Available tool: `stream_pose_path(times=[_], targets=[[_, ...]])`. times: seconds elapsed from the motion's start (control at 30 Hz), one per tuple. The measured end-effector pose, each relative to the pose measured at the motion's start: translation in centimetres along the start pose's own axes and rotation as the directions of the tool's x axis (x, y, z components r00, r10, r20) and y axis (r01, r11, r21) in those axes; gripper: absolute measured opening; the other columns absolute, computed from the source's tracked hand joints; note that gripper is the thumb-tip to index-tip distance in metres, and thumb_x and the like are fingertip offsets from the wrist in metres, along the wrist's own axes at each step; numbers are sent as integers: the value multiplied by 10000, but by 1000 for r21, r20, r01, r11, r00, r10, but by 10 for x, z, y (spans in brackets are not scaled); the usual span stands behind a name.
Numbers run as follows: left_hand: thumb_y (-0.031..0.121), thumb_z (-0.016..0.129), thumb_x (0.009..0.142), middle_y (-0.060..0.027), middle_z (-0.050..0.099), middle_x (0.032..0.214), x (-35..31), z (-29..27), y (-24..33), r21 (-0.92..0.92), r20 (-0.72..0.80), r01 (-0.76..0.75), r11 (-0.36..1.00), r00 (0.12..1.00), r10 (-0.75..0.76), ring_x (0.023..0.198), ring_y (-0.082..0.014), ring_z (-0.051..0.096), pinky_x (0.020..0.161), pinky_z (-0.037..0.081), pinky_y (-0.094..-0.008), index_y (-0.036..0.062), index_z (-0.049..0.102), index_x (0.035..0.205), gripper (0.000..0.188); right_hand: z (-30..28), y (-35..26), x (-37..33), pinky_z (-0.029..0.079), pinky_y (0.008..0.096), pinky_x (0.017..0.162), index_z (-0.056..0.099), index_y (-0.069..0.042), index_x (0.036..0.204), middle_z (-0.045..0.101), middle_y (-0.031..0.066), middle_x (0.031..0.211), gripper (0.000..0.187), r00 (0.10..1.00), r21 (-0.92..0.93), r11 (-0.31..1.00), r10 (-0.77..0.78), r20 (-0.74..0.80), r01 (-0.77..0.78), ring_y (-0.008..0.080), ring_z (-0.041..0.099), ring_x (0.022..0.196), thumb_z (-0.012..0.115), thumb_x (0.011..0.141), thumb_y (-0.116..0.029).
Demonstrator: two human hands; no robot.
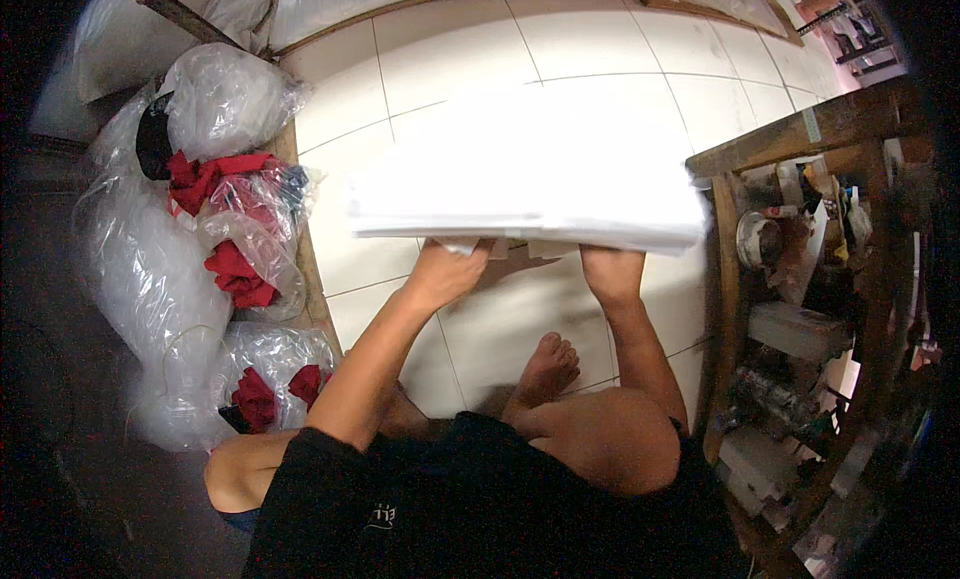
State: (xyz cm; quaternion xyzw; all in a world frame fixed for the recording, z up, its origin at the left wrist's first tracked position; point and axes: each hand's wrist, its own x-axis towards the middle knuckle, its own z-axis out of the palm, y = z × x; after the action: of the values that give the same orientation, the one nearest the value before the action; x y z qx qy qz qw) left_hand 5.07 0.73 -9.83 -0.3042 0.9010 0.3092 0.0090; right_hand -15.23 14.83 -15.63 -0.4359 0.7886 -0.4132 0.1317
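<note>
A thick stack of large white sheets is held up in front of me above the floor, its top washed out by bright light. My left hand is closed on the near edge, left of the middle, with its fingers under the sheets. Farther right along that same edge, my right hand also grips from below, most of its fingers hidden by the stack. Layered sheet edges show along the near side, and small loose corners hang down by the left hand.
Clear plastic bags lie at the left, some with red cloth inside. At the right stands a wooden shelf frame filled with boxes and odds and ends. White floor tiles stretch ahead. My bare foot rests below the stack.
</note>
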Motion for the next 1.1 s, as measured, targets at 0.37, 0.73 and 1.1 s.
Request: stream_pose_path(times=[0.37,0.73,1.1], targets=[[238,726,853,-173,656,1119,-4,27,27,-764,-231,-159,626,972,-35,1007,-286,637,930,482,-377,-29,589,1200,459,-23,-37,-35,420,439,1045,553,50,1232,612,179,1226,484,987,294,952,121,-107,-85,284,585,1147,745,799,-48],[238,738,866,-178,661,1176,-23,-14,62,-495,-121,-92,864,992,36,1117,-248,618,961,482,-370,58,643,1203,394,-28,11,-68,346,564,1060,541,-72,1330,567,173,1312,483,995,4,996,89,-33,-89,350,532,1217,606,931,-336],[76,720,829,-124,713,949,20,3,72,-845,-371,-249,472,910,-184,926,-215,673,828,529,-360,21,712,952,135,-68,-53,-12,491,378,933,577,51,1180,660,143,1126,477,968,458,886,173,-183,-71,241,617,1073,796,803,-142]])
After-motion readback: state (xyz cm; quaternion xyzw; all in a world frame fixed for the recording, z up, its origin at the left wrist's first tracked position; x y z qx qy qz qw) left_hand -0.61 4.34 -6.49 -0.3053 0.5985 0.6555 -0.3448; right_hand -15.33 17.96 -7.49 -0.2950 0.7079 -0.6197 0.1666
